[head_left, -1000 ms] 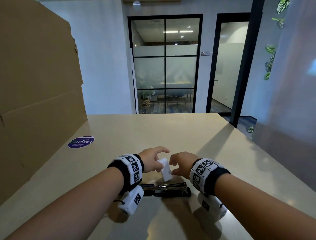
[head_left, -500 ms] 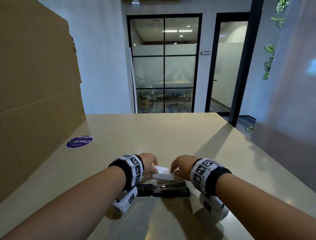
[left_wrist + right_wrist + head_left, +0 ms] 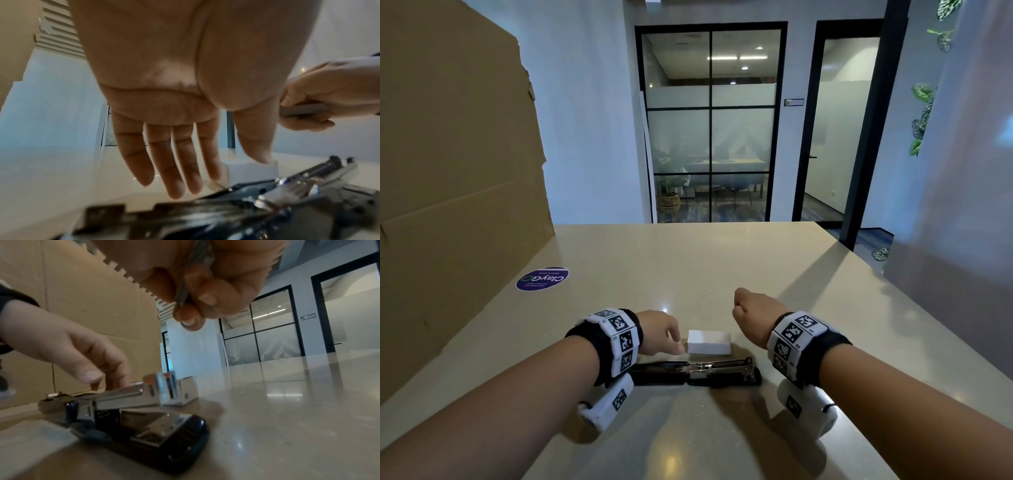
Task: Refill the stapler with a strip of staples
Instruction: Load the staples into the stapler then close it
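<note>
A black and chrome stapler (image 3: 698,371) lies opened flat on the beige table (image 3: 688,267), its magazine channel facing up (image 3: 131,395). Just behind it sits a small white staple box (image 3: 709,342). My left hand (image 3: 677,344) is at the box's left end, fingers straight and relaxed; in the left wrist view its thumb tip touches the box (image 3: 252,168). My right hand (image 3: 743,308) hovers above and to the right of the box, curled, pinching a grey strip of staples (image 3: 193,272) between thumb and fingers. The head view does not show the strip.
A tall cardboard sheet (image 3: 448,171) stands along the table's left side, with a round purple sticker (image 3: 542,279) on the table beside it. The table's far edge and right edge lie ahead, with glass doors (image 3: 710,123) beyond.
The white box, held up between both hands a second ago, now lies flat on the table. My right hand has drawn away up and to the right with the strip.
</note>
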The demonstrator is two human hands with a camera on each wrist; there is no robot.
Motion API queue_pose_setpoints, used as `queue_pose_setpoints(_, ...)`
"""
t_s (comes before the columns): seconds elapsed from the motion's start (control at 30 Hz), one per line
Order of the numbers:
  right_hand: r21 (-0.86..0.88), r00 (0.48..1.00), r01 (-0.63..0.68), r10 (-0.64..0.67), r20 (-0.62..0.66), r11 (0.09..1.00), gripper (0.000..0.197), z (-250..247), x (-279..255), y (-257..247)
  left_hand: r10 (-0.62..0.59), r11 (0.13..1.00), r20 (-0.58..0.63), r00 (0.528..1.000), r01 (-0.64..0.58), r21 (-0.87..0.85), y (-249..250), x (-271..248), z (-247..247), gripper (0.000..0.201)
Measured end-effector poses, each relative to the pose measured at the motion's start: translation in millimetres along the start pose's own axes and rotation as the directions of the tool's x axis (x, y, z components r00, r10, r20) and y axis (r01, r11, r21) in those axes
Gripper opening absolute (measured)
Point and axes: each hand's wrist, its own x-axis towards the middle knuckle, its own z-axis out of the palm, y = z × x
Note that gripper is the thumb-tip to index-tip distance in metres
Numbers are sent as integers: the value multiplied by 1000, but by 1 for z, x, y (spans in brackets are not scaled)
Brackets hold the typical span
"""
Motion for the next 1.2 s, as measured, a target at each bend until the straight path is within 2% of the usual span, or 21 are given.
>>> queue_pose_setpoints(0.13, -47, 998, 45, -42, 55, 998, 14, 3, -6, 0, 34, 999, 76, 997, -32, -27, -6, -9, 6, 40)
queue_pose_setpoints(0.27, 1, 976, 125, -123, 178, 992, 29, 10, -12, -1, 59, 997, 73, 996, -62, 37, -2, -13, 9, 37)
queue_pose_setpoints(0.63, -150, 958, 261, -236, 164, 954, 23, 25, -19, -11, 69, 994, 39, 997, -72, 83, 3, -19, 11, 36)
queue_pose_setpoints(1.2, -168, 965, 210, -177, 192, 963, 22, 30, -20, -12, 58, 995, 31, 998, -61, 79, 4, -21, 10, 37)
